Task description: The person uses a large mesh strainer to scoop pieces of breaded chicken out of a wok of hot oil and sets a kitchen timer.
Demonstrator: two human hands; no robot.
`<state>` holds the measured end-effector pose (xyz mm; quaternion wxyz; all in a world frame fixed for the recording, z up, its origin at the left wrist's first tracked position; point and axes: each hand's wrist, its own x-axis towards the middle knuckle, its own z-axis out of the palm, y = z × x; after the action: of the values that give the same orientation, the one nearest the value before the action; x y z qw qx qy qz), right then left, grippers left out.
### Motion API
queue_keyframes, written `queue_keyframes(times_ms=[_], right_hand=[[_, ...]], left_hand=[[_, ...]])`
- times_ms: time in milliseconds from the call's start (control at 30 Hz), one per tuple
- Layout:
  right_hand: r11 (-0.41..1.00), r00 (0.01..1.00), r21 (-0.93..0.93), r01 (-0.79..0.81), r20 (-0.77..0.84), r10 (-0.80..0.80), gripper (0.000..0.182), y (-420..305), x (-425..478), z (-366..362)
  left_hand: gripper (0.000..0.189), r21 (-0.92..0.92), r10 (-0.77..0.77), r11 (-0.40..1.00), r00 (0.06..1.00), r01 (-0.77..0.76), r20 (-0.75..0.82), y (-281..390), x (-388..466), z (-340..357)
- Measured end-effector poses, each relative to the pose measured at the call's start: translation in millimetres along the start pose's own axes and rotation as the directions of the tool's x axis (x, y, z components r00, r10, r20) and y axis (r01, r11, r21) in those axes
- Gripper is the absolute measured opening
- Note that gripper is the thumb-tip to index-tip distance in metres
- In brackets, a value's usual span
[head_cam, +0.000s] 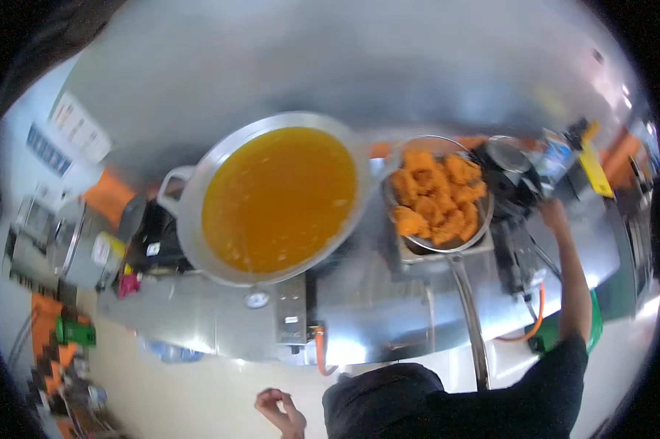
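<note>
My right hand (552, 213) reaches to the right end of the steel counter, beside a black item on the burner; blur hides whether it holds anything. Low in the view, my left hand (280, 409) hangs off the counter's front with its fingers curled and nothing visible in them. A large metal wok (190, 230) holds yellow-orange oil (280, 197), with a dial thermometer (257, 299) at its front rim. Right of the wok, a wire strainer (455, 251) full of fried, breaded pieces (437, 197) rests over a square metal container (418, 255), its long handle pointing towards me.
Gas burner controls (292, 313) with an orange hose (320, 351) sit at the counter's front edge. Another burner unit (519, 258) stands right of the strainer. A yellow-handled tool (594, 170) lies at the far right, and a lidded metal pot (83, 247) stands left.
</note>
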<state>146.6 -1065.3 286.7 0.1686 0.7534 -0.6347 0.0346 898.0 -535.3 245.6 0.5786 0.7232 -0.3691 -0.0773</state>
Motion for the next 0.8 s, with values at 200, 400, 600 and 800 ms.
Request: queue_keyframes(times_ms=[200, 400, 600, 800], right_hand=[[0.913, 0.954, 0.402, 0.073, -0.296, 0.054, 0.024, -200, -1, -259], [0.932, 0.888, 0.056, 0.358, -0.327, -0.322, 0.021, -393, 53, -365], [0.925, 0.946, -0.199, 0.324, 0.045, -0.322, 0.028, -551, 100, -346], [0.894, 0.915, -0.194, 0.403, 0.095, -0.392, 0.030, -582, 94, -312]], left_hand=[[0.037, 0.285, 0.551, 0.801, 0.834, -0.526, -0.008, 114, 130, -19], [0.032, 0.300, 0.580, 0.733, 0.791, -0.610, 0.193, 139, 205, 10], [0.027, 0.237, 0.537, 0.775, 0.808, -0.586, 0.244, 123, 232, 9], [0.021, 0.096, 0.572, 0.791, 0.785, -0.605, 0.237, 116, 245, 3]])
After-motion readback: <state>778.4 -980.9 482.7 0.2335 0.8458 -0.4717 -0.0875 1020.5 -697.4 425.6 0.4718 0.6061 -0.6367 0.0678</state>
